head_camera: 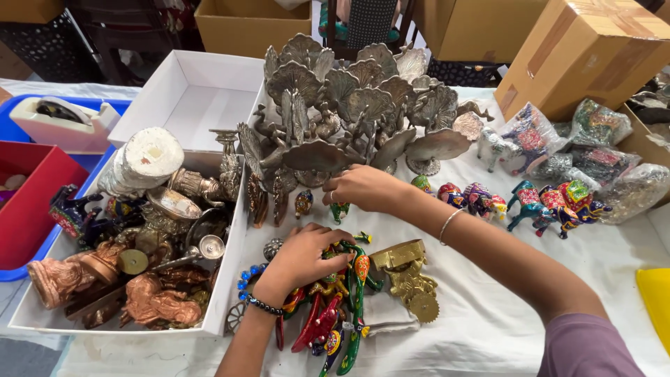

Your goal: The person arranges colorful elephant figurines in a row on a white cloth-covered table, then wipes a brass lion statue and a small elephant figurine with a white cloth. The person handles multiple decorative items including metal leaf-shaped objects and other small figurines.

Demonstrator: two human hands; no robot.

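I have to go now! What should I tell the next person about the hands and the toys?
Left hand: resting on the painted parrots, fingers curled; grip unclear.
Right hand: reaching across to a small painted figure below the metal peacocks.
Painted elephants stand in a row on the cloth; brass pieces fill the white box.
Nothing is lifted yet.
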